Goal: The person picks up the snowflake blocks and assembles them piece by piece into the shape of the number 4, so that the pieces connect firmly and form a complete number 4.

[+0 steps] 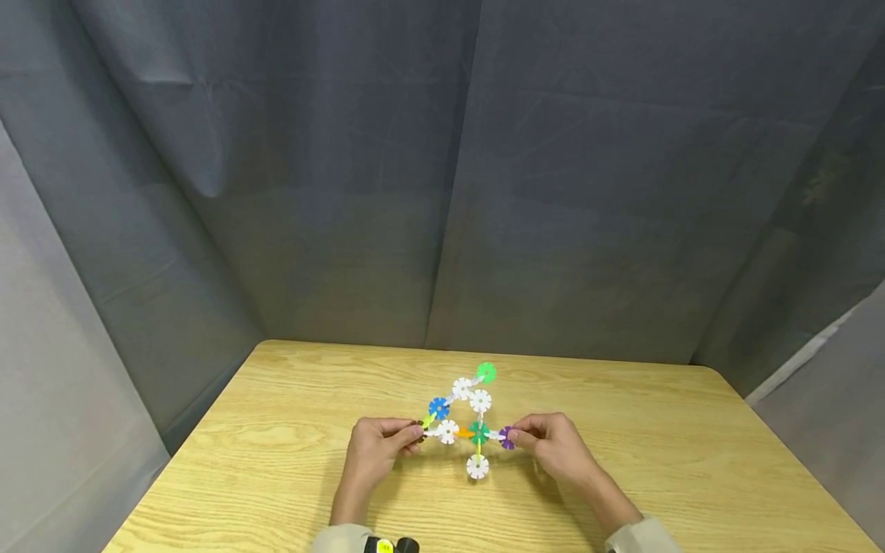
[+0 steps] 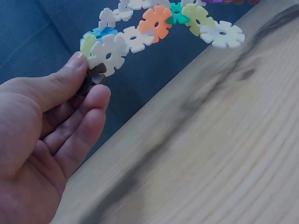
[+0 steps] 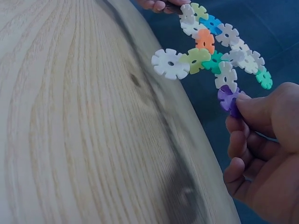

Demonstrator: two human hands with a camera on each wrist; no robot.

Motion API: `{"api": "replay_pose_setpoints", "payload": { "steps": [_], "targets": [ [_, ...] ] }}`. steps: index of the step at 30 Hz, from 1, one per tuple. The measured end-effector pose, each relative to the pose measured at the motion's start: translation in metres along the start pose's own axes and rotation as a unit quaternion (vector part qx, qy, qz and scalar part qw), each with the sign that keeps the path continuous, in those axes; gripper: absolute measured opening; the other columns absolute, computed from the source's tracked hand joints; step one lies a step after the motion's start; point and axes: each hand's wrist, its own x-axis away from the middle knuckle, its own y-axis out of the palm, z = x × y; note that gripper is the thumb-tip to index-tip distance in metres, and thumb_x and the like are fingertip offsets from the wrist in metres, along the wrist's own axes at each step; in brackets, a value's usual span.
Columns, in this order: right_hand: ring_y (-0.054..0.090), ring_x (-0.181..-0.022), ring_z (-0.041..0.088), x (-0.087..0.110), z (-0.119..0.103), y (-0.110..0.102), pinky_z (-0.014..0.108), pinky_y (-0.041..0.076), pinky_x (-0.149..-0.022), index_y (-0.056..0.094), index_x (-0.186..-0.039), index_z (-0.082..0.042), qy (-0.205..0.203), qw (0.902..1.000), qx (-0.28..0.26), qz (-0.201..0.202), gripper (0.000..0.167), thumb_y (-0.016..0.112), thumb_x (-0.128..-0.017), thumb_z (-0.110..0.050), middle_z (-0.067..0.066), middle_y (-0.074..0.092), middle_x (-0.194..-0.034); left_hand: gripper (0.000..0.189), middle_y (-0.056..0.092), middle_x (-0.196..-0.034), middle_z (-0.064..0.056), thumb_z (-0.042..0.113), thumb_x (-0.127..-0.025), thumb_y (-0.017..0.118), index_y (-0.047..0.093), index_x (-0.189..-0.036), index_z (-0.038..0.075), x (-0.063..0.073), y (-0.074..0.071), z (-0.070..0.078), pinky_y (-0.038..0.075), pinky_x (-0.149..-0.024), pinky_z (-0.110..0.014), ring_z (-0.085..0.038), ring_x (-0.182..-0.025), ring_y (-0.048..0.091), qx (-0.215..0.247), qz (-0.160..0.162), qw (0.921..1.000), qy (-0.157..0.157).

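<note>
Between both hands hangs a structure of interlocked plastic snowflake discs. My left hand [image 1: 376, 449] pinches a dark brown disc [image 2: 95, 77] at its left end, thumb on top. At the right end my right hand [image 1: 556, 445] pinches a purple disc [image 3: 229, 99] between thumb and fingers. The middle row has a white disc [image 1: 448, 432], an orange disc [image 2: 156, 23] and a dark green disc [image 1: 478, 432]. A yellow disc [image 3: 195, 61] links a white disc [image 1: 477, 466] on the near side. A blue disc [image 1: 439, 408] and a bright green disc [image 1: 487, 372] belong to the far branch.
Under the hands lies a wood-grain table [image 1: 276, 461], its far edge against a dark grey curtain [image 1: 346, 192]. A lighter panel [image 1: 55, 384] stands on the left. Near the left sleeve, a black device [image 1: 390, 545] with a yellow label shows at the bottom edge.
</note>
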Motion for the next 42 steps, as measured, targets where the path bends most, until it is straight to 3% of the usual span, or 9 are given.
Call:
{"api": "replay_pose_setpoints", "payload": {
  "steps": [8, 18, 28, 38, 42],
  "targets": [
    [0.040, -0.049, 0.008, 0.001, 0.004, 0.001, 0.022, 0.033, -0.046, 0.074, -0.094, -0.001, 0.010, 0.9998, -0.001, -0.016, 0.014, 0.066, -0.096, -0.012, 0.010, 0.065, -0.074, 0.016, 0.073, -0.085, -0.016, 0.009, -0.089, 0.075, 0.075, -0.097, -0.005, 0.001, 0.005, -0.008, 0.058, -0.067, -0.036, -0.022, -0.069, 0.071, -0.009, 0.016, 0.9997, -0.018],
    [0.039, -0.045, 0.008, 0.003, 0.005, 0.007, 0.020, 0.031, -0.042, 0.075, -0.093, -0.001, 0.045, 0.9984, 0.031, -0.014, 0.013, 0.065, -0.096, -0.008, 0.008, 0.062, -0.067, 0.014, 0.073, -0.081, -0.013, 0.007, -0.089, 0.074, 0.076, -0.095, -0.005, 0.006, 0.011, -0.011, 0.058, -0.059, -0.030, -0.023, -0.066, 0.071, -0.021, 0.038, 0.9979, -0.048],
    [0.054, -0.074, 0.018, 0.003, 0.007, 0.015, 0.029, 0.043, -0.058, 0.075, -0.083, 0.000, 0.065, 0.9967, 0.049, 0.008, 0.010, 0.069, -0.091, -0.002, 0.004, 0.070, -0.085, 0.012, 0.072, -0.077, -0.014, 0.005, -0.090, 0.073, 0.075, -0.091, -0.007, 0.010, 0.016, -0.014, 0.057, -0.058, -0.028, -0.022, -0.064, 0.071, -0.041, 0.055, 0.9943, -0.083],
    [0.045, -0.060, 0.016, 0.003, 0.012, 0.019, 0.024, 0.035, -0.050, 0.076, -0.080, -0.002, 0.084, 0.9941, 0.068, 0.008, 0.011, 0.071, -0.089, -0.005, 0.002, 0.068, -0.080, 0.010, 0.071, -0.074, -0.012, 0.003, -0.090, 0.073, 0.074, -0.090, -0.008, 0.013, 0.016, -0.015, 0.058, -0.057, -0.030, -0.021, -0.061, 0.070, -0.065, 0.033, 0.9930, -0.094],
    [0.038, -0.052, 0.012, 0.004, 0.014, 0.018, 0.023, 0.032, -0.047, 0.076, -0.077, -0.004, 0.081, 0.9941, 0.073, -0.005, 0.014, 0.071, -0.090, -0.006, 0.001, 0.063, -0.069, 0.010, 0.071, -0.074, -0.012, 0.002, -0.090, 0.072, 0.074, -0.089, -0.008, 0.014, 0.016, -0.015, 0.058, -0.057, -0.030, -0.020, -0.060, 0.070, -0.077, 0.027, 0.9919, -0.097]
  ]
}}
